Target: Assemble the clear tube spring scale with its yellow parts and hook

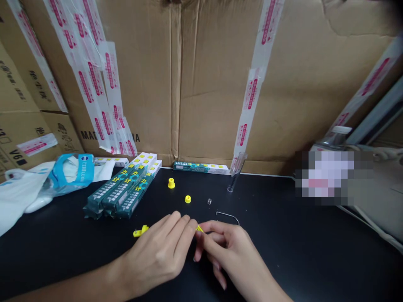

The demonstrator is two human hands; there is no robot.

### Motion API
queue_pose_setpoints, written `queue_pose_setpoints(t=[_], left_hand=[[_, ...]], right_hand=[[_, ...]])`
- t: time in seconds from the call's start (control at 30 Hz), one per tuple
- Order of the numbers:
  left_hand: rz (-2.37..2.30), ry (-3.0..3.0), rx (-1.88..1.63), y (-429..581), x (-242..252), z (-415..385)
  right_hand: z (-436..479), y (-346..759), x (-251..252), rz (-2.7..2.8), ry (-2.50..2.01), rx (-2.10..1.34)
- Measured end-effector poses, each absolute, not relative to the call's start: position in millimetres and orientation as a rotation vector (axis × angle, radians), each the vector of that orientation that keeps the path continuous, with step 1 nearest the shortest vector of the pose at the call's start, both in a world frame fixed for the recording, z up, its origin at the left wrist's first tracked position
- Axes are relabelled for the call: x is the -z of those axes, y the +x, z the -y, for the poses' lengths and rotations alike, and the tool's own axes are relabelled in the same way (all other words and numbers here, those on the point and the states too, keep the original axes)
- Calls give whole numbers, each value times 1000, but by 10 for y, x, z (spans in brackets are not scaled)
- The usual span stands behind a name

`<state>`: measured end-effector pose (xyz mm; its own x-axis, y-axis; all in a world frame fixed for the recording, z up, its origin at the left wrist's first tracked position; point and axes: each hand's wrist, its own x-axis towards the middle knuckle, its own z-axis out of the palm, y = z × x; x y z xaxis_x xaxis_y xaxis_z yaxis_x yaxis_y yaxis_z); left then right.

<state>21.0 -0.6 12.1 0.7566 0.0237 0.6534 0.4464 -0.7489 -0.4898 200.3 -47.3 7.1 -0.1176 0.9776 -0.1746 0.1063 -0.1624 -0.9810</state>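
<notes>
My left hand [165, 249] is closed, with the end of a yellow plastic piece [138, 232] sticking out on its left side. My right hand [231, 247] pinches a thin yellow tip [200, 228] where the two hands meet. Whether both yellow ends belong to one piece is hidden by my left fingers. Just beyond my right hand lies a bent metal wire hook [229, 216]. Farther back are a small coil spring [209, 201], a short yellow cap [188, 199] and a taller yellow cap [171, 183]. A clear plastic tube [236, 174] stands tilted against the cardboard.
Several green-and-white narrow boxes [126, 186] lie at the left, and another narrow box [201, 167] lies along the cardboard wall [214, 92]. Blue-and-white plastic packaging [71, 174] is at far left. A clear bottle with a white cap [341, 131] stands at right on the black table [283, 235].
</notes>
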Motion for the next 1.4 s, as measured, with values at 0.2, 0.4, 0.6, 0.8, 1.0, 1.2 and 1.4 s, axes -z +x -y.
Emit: queue_pose_setpoints(t=[0.2,0.4,0.6,0.8,1.0,1.2,1.4], left_hand=[[417,-2408,873,213,-109,8],[557,-2564,894,181,25,-79],[677,-2793,978,185,60,-99],[600,-2853,1076,187,13,-90],[661,-2975,1043,163,10,-97],[817,-3114,854,152,30,-108],[932,-3102,686,166,-19,-94]], right_hand=[[494,2027,-68,1456,-1409,-1214],[507,2040,-26,1709,-1409,-859],[535,2035,58,1688,-1377,-818],[562,2047,-3,1750,-1290,-785],[509,2035,28,1531,-1289,-999],[434,2050,30,1363,-1328,-1160],[427,2085,-40,1470,-1398,-924]])
